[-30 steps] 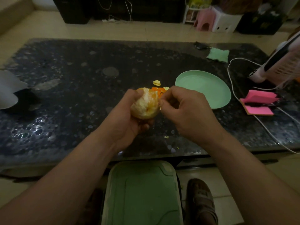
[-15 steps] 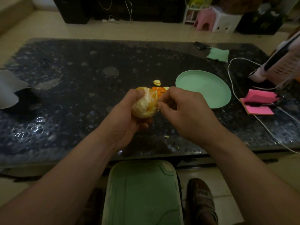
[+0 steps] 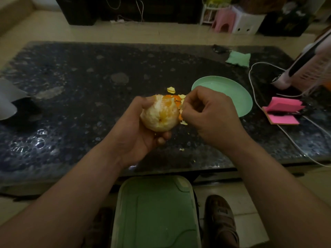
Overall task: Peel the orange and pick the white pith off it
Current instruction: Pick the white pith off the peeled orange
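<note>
- Spanning the view, dark speckled stone tabletop (image 3: pixel 80 108); round pale-green plate (image 3: pixel 238 97) lies to the right, behind the hands.
- Left hand (image 3: pixel 136 133) cups the mostly peeled, pith-coated orange (image 3: pixel 160 116) above the table, fingers curled beneath it.
- Right hand (image 3: pixel 209 119), immediately right of the fruit, pinches a torn orange peel flap (image 3: pixel 178 104) at its right flank; the pull probably runs rightward.
</note>
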`<state>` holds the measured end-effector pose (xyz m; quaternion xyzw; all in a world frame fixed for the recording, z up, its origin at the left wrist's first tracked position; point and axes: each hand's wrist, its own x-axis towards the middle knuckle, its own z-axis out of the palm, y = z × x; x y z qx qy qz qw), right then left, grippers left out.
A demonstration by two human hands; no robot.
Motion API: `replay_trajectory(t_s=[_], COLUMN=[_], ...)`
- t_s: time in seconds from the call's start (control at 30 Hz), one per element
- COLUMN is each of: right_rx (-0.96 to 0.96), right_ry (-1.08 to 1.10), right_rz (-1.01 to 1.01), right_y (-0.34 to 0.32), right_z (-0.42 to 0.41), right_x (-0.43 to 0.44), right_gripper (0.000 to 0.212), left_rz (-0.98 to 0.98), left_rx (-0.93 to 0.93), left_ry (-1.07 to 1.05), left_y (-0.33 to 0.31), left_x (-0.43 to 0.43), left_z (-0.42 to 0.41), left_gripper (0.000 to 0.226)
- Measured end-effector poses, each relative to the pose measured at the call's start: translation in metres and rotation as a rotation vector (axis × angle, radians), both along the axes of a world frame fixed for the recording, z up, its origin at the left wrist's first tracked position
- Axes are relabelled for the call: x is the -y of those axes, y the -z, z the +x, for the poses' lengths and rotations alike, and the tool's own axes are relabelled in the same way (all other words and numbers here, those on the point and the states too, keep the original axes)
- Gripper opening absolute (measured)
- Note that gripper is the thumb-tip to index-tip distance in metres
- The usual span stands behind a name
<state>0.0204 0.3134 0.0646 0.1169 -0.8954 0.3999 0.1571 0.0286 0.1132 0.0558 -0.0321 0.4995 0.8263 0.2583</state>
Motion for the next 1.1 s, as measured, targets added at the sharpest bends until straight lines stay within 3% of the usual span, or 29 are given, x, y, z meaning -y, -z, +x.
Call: replay_trajectory(t_s=[0.17, 0.3, 0.4, 0.47, 0.63, 0.7, 0.77, 1.1], right_rx=[0.024, 0.1, 0.162, 0.19, 0.359, 0.336, 0.292, 0.168], right_ry=[0.048, 0.085, 0.116, 0.145, 0.131, 0.146, 0.153, 0.062], right_rz=[-0.027, 0.024, 0.086, 0.208, 0.234, 0.293, 0.242, -0.209], right_y=[0.003, 0.016, 0.024, 0.032, 0.046, 0.044, 0.039, -0.001], right_z=[-0.007, -0.017, -0.024, -0.03, -0.034, -0.031, -0.03, 0.006], right_x=[-0.006, -0.008, -0.007, -0.007, -0.01, -0.008, -0.006, 0.02], right_gripper=[0.008, 0.017, 0.004, 0.018, 0.009, 0.023, 0.004, 0.005], left_rz=[0.071, 0.109, 0.119, 0.115, 0.128, 0.143, 0.153, 0.323], left_rx=[0.018, 0.046, 0.083, 0.103, 0.169, 0.189, 0.199, 0.165], left_ry=[0.046, 0.032, -0.002, -0.04, -0.124, -0.135, -0.142, -0.155], left_y=[0.004, 0.003, 0.005, 0.008, 0.016, 0.018, 0.019, 0.015], left_x=[0.005, 0.004, 0.004, 0.005, 0.008, 0.007, 0.005, -0.014], left_z=[0.0, -0.001, -0.003, -0.006, -0.011, -0.012, -0.014, -0.015], left_gripper=[0.064, 0.059, 0.06, 0.063, 0.067, 0.068, 0.069, 0.064])
